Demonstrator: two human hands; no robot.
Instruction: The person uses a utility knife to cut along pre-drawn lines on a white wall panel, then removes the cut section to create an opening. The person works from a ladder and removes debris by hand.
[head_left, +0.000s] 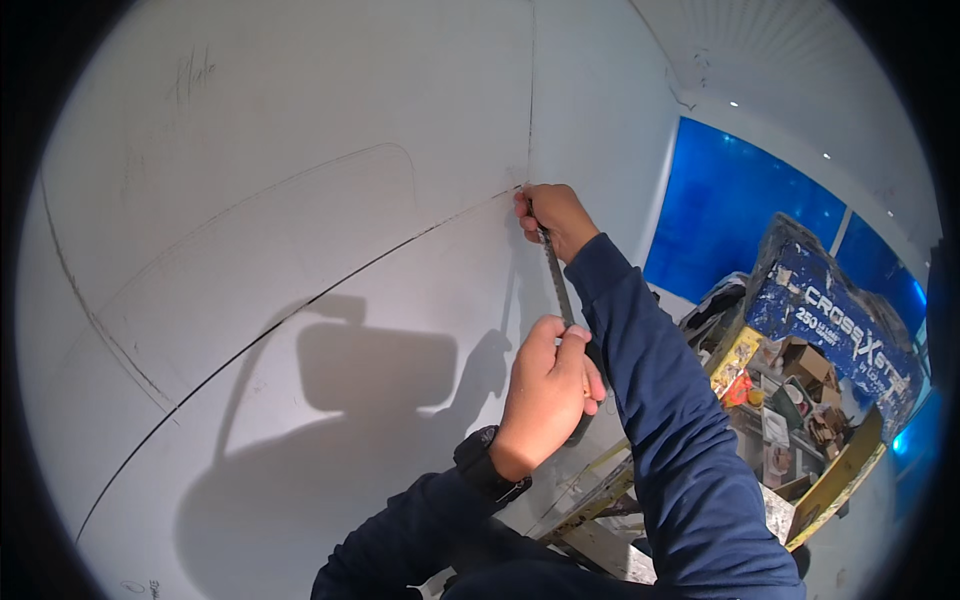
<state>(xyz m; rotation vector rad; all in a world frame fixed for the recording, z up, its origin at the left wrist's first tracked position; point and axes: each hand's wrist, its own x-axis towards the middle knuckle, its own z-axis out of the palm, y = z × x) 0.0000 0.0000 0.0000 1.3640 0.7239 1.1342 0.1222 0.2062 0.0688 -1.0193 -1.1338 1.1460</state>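
My right hand [560, 217] is closed at the wall, its fingertips by the spot where a curved dark line meets an upright line. It pinches the upper end of a narrow marked strip, a tape measure blade [556, 275]. The blade slants down to my left hand [548, 378], which is closed around its lower part, nearer to me and apart from the wall. A black watch [487, 462] sits on the left wrist. Whatever lies inside the left fist is mostly hidden by its fingers.
Pencil and dark lines cross the white wall [250, 240], where my shadow falls. To the right stands a paint-spattered stepladder with a blue panel [830, 310] and yellow rails [835, 480]. Behind it are cluttered boxes [808, 365] and a blue-covered window [735, 200].
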